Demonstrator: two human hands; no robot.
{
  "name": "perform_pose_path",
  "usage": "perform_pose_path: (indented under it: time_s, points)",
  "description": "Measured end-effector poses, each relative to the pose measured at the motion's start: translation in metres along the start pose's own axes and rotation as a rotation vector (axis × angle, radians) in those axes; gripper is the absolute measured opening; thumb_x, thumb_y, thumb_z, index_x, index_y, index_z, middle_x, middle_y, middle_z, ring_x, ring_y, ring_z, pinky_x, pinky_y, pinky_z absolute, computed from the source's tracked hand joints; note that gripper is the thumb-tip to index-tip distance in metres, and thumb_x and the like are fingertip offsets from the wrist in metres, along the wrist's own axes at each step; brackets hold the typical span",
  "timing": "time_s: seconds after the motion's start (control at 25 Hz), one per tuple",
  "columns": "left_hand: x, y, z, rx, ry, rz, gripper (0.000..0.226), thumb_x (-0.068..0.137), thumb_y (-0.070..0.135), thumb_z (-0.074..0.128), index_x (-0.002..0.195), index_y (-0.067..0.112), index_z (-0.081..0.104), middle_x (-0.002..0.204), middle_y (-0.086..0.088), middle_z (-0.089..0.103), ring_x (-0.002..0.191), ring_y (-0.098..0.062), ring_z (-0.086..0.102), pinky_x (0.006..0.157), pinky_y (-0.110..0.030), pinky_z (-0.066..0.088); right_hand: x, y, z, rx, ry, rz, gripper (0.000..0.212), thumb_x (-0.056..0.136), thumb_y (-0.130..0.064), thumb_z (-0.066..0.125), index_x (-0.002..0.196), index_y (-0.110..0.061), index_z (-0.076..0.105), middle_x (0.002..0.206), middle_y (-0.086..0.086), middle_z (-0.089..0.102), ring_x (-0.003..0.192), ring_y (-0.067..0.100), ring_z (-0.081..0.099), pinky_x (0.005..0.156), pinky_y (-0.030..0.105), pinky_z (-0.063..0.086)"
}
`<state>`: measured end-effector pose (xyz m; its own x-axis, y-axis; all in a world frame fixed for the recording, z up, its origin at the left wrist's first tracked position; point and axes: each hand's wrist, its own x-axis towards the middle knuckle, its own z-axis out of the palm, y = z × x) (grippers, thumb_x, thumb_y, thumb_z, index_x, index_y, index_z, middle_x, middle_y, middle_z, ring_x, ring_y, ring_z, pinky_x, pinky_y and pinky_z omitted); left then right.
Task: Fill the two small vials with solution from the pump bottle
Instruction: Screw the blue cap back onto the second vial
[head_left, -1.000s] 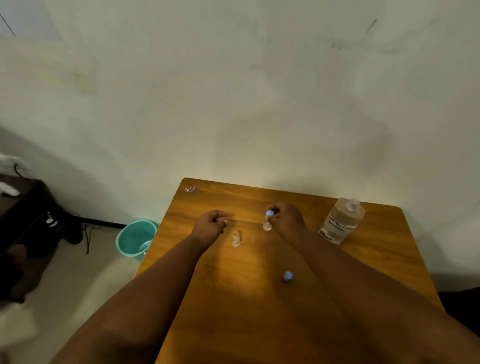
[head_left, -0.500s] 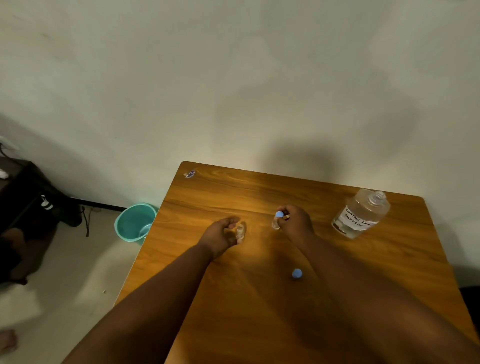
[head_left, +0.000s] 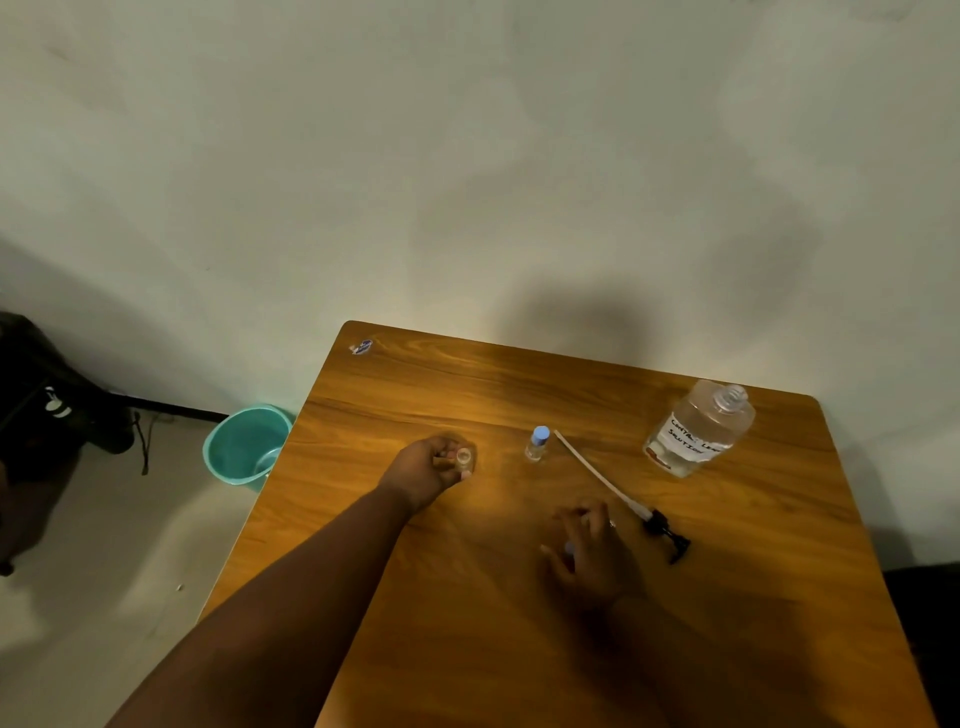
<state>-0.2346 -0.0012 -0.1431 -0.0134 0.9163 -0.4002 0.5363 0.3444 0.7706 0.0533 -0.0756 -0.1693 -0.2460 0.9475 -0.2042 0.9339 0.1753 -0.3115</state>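
Observation:
My left hand (head_left: 434, 470) grips a small uncapped clear vial (head_left: 463, 458) upright on the wooden table (head_left: 467, 649). To its right a second vial (head_left: 536, 446) stands alone with a blue cap on. The pump head with its long white tube (head_left: 608, 486) lies flat on the table. Behind it the clear labelled bottle (head_left: 698, 431) stands with its neck open. My right hand (head_left: 589, 553), blurred, is down on the table left of the pump head, thumb and fingers closing on the loose blue cap (head_left: 569, 548), which barely shows.
A teal bucket (head_left: 244, 447) stands on the floor off the table's left edge. A dark bag (head_left: 47, 410) lies farther left by the wall. A small sticker (head_left: 361, 347) marks the table's far left corner.
My right hand let go of the capped vial and dropped back toward me onto the loose blue cap. My left hand stays on the open vial. The pump now shows.

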Motion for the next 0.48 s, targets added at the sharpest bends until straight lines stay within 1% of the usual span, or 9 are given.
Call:
perform_pose_path:
  time_s: [0.04, 0.12, 0.16, 0.24, 0.32, 0.36, 0.44, 0.48]
  points:
    - [0.001, 0.0, 0.001, -0.007, 0.0, 0.009, 0.035, 0.082, 0.024, 0.082, 0.114, 0.02, 0.069, 0.106, 0.007, 0.068, 0.1, -0.011, 0.064, 0.087, -0.026, 0.048, -0.002, 0.0, 0.004, -0.004, -0.008, 0.004, 0.048, 0.09, -0.06, 0.044, 0.133, -0.037, 0.042, 0.141, -0.001, 0.027, 0.106, 0.012, 0.053, 0.083, 0.03, 0.053]
    - [0.003, -0.001, 0.003, -0.034, 0.001, 0.013, 0.029, 0.082, 0.022, 0.082, 0.109, 0.022, 0.07, 0.102, 0.008, 0.069, 0.098, -0.011, 0.065, 0.086, -0.026, 0.049, -0.003, -0.003, 0.008, 0.014, -0.004, 0.03, 0.029, 0.096, -0.047, 0.044, 0.122, -0.036, 0.05, 0.137, -0.004, 0.036, 0.108, 0.013, 0.05, 0.087, 0.03, 0.05]
    - [0.003, -0.002, 0.004, -0.052, 0.001, 0.013, 0.027, 0.081, 0.022, 0.082, 0.106, 0.022, 0.07, 0.098, 0.008, 0.069, 0.093, -0.009, 0.065, 0.082, -0.026, 0.049, -0.001, -0.004, 0.009, 0.033, -0.002, 0.045, 0.024, 0.098, -0.043, 0.043, 0.119, -0.035, 0.053, 0.133, -0.005, 0.044, 0.108, 0.013, 0.05, 0.087, 0.03, 0.049]
    - [0.003, -0.003, 0.005, -0.102, -0.016, 0.02, 0.024, 0.08, 0.021, 0.083, 0.101, 0.018, 0.07, 0.09, 0.007, 0.068, 0.082, -0.008, 0.063, 0.076, -0.026, 0.048, 0.005, -0.004, 0.006, 0.092, -0.017, 0.056, 0.024, 0.1, -0.039, 0.046, 0.119, -0.029, 0.057, 0.123, -0.005, 0.053, 0.106, 0.013, 0.053, 0.087, 0.029, 0.048]
    - [-0.005, 0.003, 0.002, -0.148, -0.036, 0.057, 0.025, 0.08, 0.018, 0.083, 0.096, 0.006, 0.069, 0.081, 0.0, 0.063, 0.075, -0.012, 0.059, 0.075, -0.031, 0.049, 0.011, -0.013, -0.006, 0.176, -0.013, 0.047, 0.02, 0.098, -0.037, 0.055, 0.111, -0.024, 0.061, 0.112, -0.005, 0.057, 0.101, 0.014, 0.056, 0.084, 0.028, 0.049]
    - [-0.009, 0.01, -0.003, -0.153, -0.037, 0.08, 0.027, 0.081, 0.018, 0.083, 0.095, 0.0, 0.068, 0.078, -0.004, 0.06, 0.074, -0.015, 0.057, 0.076, -0.034, 0.049, 0.015, -0.021, -0.017, 0.239, 0.022, 0.047, 0.017, 0.095, -0.035, 0.061, 0.105, -0.022, 0.064, 0.107, -0.005, 0.059, 0.098, 0.014, 0.058, 0.082, 0.028, 0.05]
    - [-0.02, 0.032, -0.021, -0.173, -0.049, 0.132, 0.027, 0.083, 0.018, 0.081, 0.091, -0.003, 0.066, 0.076, -0.008, 0.055, 0.072, -0.019, 0.053, 0.071, -0.031, 0.048, 0.022, -0.047, -0.045, 0.411, 0.118, 0.043, 0.012, 0.089, -0.031, 0.071, 0.094, -0.021, 0.068, 0.099, -0.002, 0.064, 0.088, 0.012, 0.061, 0.076, 0.027, 0.052]
    - [-0.029, 0.049, -0.035, -0.186, -0.056, 0.16, 0.025, 0.084, 0.018, 0.08, 0.091, -0.001, 0.067, 0.076, -0.009, 0.055, 0.071, -0.019, 0.052, 0.068, -0.027, 0.047, 0.024, -0.062, -0.067, 0.511, 0.168, 0.037, 0.01, 0.087, -0.027, 0.074, 0.091, -0.02, 0.069, 0.094, 0.001, 0.066, 0.08, 0.012, 0.063, 0.07, 0.025, 0.053]
